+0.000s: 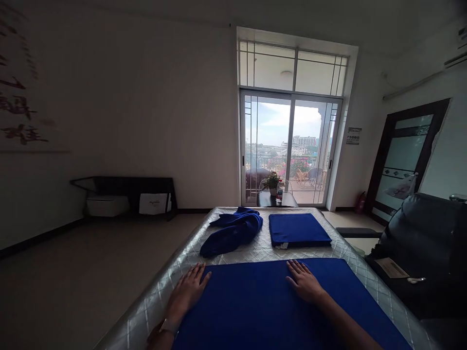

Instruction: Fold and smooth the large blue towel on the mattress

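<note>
A blue cloth (pixel 251 296) lies spread flat across the near part of the silvery quilted tabletop (pixel 164 287). My left hand (pixel 189 287) rests palm down at the cloth's left edge, fingers stretched out and slightly apart. Toward the far edge of the same cloth, right of its middle, my right hand (pixel 304 282) lies flat with its fingers extended. Neither hand holds anything. Beyond them sit a crumpled blue cloth (pixel 233 231) on the left and a neatly folded stack of blue cloth (pixel 299 229) on the right, with a small white label at its front edge.
A black office chair (pixel 416 243) stands close on the right, a card on its seat. Behind the table is a small dark table (pixel 262 198) with a potted plant (pixel 272 182) and a bottle (pixel 279 192). A low black rack (pixel 134 184) stands along the left wall.
</note>
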{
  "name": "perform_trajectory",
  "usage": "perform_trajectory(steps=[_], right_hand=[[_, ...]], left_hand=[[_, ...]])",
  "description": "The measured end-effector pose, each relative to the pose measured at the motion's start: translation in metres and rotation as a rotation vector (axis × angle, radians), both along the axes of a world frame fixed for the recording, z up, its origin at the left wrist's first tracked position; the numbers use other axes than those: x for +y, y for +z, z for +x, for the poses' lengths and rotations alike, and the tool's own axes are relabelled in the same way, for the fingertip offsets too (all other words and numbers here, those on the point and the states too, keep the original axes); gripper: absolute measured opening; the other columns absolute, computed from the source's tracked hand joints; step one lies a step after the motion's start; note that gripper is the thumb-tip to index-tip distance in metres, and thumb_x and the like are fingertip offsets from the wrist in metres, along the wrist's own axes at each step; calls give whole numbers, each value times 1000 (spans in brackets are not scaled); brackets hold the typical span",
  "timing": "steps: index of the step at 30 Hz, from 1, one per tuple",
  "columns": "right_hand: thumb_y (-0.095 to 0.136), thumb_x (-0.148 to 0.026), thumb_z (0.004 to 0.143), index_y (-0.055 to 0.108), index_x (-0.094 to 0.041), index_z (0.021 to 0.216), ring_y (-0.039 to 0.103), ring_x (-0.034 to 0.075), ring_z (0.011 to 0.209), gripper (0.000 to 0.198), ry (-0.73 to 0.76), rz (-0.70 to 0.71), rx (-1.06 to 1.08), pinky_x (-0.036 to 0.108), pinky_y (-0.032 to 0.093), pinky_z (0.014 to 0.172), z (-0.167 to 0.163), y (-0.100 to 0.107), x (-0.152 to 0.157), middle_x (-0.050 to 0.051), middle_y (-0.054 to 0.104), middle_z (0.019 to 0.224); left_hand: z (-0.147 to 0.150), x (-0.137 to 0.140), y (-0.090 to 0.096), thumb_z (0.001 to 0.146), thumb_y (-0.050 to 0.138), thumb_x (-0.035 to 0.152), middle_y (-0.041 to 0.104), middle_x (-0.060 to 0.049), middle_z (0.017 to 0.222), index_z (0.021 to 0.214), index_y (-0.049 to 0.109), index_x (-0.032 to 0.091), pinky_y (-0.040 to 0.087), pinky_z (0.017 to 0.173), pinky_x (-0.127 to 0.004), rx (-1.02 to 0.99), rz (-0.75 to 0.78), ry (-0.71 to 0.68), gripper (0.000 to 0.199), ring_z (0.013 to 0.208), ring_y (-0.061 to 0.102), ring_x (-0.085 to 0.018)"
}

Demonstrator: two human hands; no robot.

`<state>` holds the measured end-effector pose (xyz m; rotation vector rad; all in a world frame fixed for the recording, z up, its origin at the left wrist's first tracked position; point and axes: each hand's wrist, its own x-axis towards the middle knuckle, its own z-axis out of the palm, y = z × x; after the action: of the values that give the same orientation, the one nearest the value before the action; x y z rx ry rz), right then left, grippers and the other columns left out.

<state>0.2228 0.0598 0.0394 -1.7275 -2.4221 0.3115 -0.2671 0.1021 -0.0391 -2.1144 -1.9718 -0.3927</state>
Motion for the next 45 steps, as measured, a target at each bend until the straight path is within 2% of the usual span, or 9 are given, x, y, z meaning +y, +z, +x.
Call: perform_trajectory(steps=[4, 8, 11, 18, 23, 28, 31, 35, 45], right_hand=[[18, -64, 100, 24, -23, 162, 13, 20, 157, 75, -211, 23, -79, 42, 9, 128, 102, -10, 4, 2, 21, 170], [18, -56, 100, 25, -13, 161, 16, 22, 156, 75, -400, 73, -147, 44, 15, 127, 181, -29, 11, 7, 23, 169], [19, -53, 100, 25, -11, 161, 17, 22, 156, 74, -439, 95, -154, 43, 15, 127, 200, -40, 15, 8, 23, 169], [20, -52, 99, 25, -12, 161, 14, 22, 157, 74, -445, 85, -119, 44, 15, 127, 197, -46, 19, 6, 22, 169], [24, -50, 98, 28, -12, 161, 17, 23, 156, 74, -447, 117, -92, 44, 13, 127, 199, -52, 22, 8, 24, 169], [24, -50, 97, 28, -11, 161, 17, 22, 156, 74, -454, 122, -82, 43, 12, 127, 198, -50, 20, 7, 23, 169], [22, -52, 98, 27, -11, 161, 16, 22, 157, 75, -441, 109, -80, 43, 12, 127, 198, -48, 18, 7, 23, 169], [21, -53, 100, 26, -13, 161, 16, 22, 157, 73, -452, 102, -88, 43, 12, 127, 198, -45, 17, 6, 23, 169], [25, -48, 99, 30, -16, 161, 19, 20, 156, 70, -471, 119, -114, 41, 14, 127, 194, -42, 13, 6, 26, 168]], left_hand=[[1, -3, 9, 101, 33, 42, 38, -10, 164, 154, 42, 21, 33, 121, -48, -47, -128, 79, 59, 152, 34, -28], [-1, -6, 10, 96, 39, 28, 41, -6, 163, 147, 54, 26, 30, 122, -51, 56, -142, -36, 53, 152, 34, -28], [-2, -5, 9, 95, 40, 26, 50, -4, 158, 142, 60, 30, 33, 120, -53, 80, -114, -68, 51, 150, 37, -28], [19, -12, 34, 101, 32, 37, 42, -12, 163, 151, 48, 21, 28, 122, -54, 76, -133, 82, 55, 153, 32, -31], [110, -28, 53, 103, 28, 47, 38, -16, 164, 154, 43, 13, 27, 124, -56, 47, 3, -6, 63, 153, 29, -33], [238, -50, 50, 106, 20, 51, 28, -13, 168, 159, 29, 16, 27, 126, -50, -34, -186, -394, 65, 156, 23, -26], [268, -55, 46, 105, 19, 55, 23, -12, 169, 162, 20, 20, 24, 126, -54, -73, -256, -473, 66, 157, 18, -26], [231, -55, 46, 105, 19, 56, 21, -13, 170, 162, 19, 18, 23, 126, -55, -64, -285, -365, 68, 157, 17, -28], [25, -89, 29, 101, 26, 45, 55, -10, 154, 147, 54, 23, 39, 116, -50, 22, -144, -30, 58, 148, 41, -30]])
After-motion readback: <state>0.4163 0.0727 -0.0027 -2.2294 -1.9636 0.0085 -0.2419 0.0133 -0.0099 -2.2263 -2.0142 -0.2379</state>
